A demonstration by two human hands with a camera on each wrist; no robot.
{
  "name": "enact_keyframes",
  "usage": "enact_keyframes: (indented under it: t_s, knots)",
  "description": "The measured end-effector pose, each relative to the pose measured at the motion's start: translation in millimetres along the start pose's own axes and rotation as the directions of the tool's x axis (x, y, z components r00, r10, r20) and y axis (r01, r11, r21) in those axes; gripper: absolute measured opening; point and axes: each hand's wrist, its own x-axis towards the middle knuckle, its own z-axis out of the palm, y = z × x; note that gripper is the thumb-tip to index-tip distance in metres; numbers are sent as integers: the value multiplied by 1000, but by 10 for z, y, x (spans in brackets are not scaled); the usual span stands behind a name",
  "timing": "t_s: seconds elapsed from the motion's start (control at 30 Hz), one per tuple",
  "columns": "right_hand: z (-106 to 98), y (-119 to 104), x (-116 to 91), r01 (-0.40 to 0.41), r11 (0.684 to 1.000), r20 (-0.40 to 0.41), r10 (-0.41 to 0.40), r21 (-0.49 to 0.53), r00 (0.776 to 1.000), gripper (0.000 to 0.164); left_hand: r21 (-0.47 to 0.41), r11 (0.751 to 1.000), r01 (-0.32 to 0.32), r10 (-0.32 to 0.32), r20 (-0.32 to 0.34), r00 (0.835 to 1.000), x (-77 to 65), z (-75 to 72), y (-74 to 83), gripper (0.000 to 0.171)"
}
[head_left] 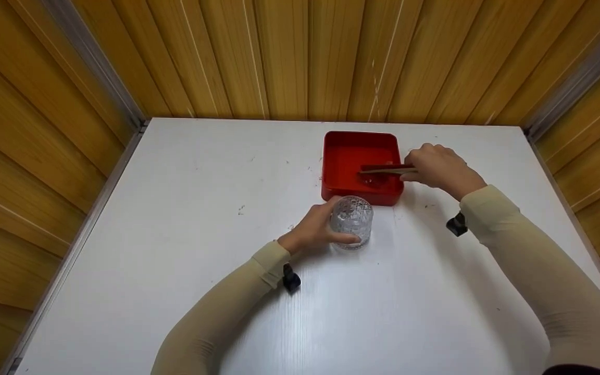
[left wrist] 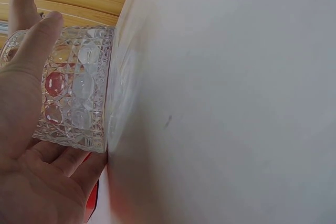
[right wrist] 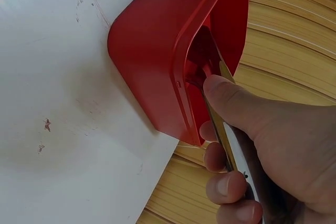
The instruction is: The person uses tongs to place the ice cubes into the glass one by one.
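Note:
A clear cut-glass tumbler (head_left: 351,221) stands upright on the white table, just in front of a square red box (head_left: 362,198). My left hand (head_left: 322,225) grips it from the left side, with the thumb and fingers round its wall. In the left wrist view, the faceted glass (left wrist: 79,87) shows its base on the table. My right hand (head_left: 438,169) holds metal tongs (head_left: 388,169) over the box's right rim. The tongs' ends reach down inside the open box; small shiny bits lie near them, too small to identify. The right wrist view shows the tongs (right wrist: 227,140) between thumb and curled fingers.
The white table (head_left: 175,234) carries a few small dark marks. Wood-look panels (head_left: 279,57) rise behind it and at both sides, with metal corner posts. Black wrist cameras (head_left: 291,278) sit under both cuffs.

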Motion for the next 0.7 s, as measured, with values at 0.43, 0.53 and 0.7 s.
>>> enact_keyframes:
  t_s: [0.43, 0.53, 0.7]
  knots:
    - [2, 3, -4, -4, 1000, 2, 4, 4, 1000, 23, 6, 1000, 6, -6, 1, 1000, 0, -1, 11, 84]
    - [1, -3, -11, 2, 1000, -7, -2, -1, 1000, 21, 2, 1000, 10, -10, 0, 1000, -3, -3, 15, 83]
    - [-7, -12, -18, 14, 1000, -27, -15, -14, 1000, 19, -1, 1000, 12, -12, 2, 1000, -1, 3, 10, 82]
